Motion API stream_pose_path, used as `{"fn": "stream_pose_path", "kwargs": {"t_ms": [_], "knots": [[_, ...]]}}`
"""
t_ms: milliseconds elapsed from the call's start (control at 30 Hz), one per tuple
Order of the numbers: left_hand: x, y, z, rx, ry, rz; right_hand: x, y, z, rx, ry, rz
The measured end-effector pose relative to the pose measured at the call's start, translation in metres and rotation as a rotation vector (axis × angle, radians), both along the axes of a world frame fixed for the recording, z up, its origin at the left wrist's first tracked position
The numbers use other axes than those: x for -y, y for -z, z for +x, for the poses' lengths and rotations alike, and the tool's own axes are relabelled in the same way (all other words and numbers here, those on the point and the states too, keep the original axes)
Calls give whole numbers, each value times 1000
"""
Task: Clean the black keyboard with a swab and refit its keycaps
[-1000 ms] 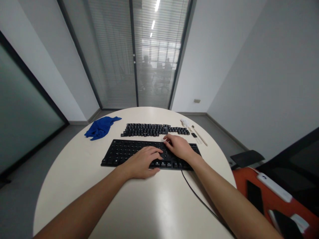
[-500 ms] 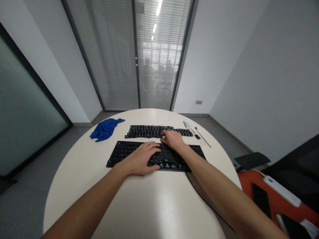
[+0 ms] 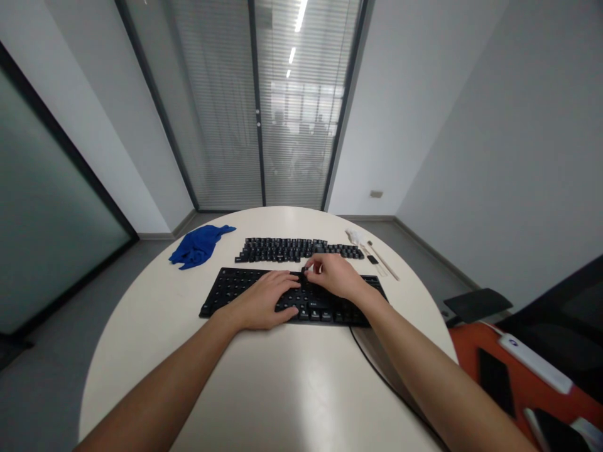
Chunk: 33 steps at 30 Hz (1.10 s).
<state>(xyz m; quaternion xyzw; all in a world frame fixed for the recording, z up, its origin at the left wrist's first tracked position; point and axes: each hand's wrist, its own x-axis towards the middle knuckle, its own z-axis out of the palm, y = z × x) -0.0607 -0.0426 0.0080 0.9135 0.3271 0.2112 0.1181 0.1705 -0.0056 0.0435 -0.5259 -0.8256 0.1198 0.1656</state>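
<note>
A black keyboard [image 3: 233, 285] lies on the round table, many of its key positions bare and a row of keycaps along its near edge. Across its middle rests my left hand [image 3: 266, 301], palm down with fingers stretched out and apart. My right hand [image 3: 334, 275] is over the far edge of the keyboard, thumb and forefinger pinching a small black keycap [image 3: 304, 270]. Just beyond the keyboard, loose black keycaps [image 3: 273, 250] are laid out in rows like a keyboard's layout. The keys beneath my hands are hidden.
A crumpled blue cloth [image 3: 200, 246] lies at the far left of the white table [image 3: 264, 389]. At the right are a thin stick-like brush [image 3: 384, 260], a wire keycap puller [image 3: 374, 260] and white tissue [image 3: 354, 236]. A black cable [image 3: 377, 369] runs off the near right edge.
My right hand has come back from the rows of loose keycaps to the keyboard's far edge, with a keycap now showing between its fingertips. My left hand has barely shifted.
</note>
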Motion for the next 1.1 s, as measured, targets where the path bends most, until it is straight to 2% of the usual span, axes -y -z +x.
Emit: {"fn": "stream_pose_path", "kwargs": {"t_ms": [100, 233, 400, 700, 1100], "knots": [[-2, 2, 2, 27, -19, -13, 17, 8, 10, -201, -115, -132], [-4, 5, 4, 5, -45, -11, 30, 21, 14, -234, -191, -228], [-4, 8, 5, 5, -43, -4, 31, 24, 11, -232, -191, -208], [-6, 11, 4, -13, -44, 16, 27, 30, 12, -274, -209, -255], [-4, 9, 4, -34, -60, -3, 28, 27, 11, -250, -246, -216]]}}
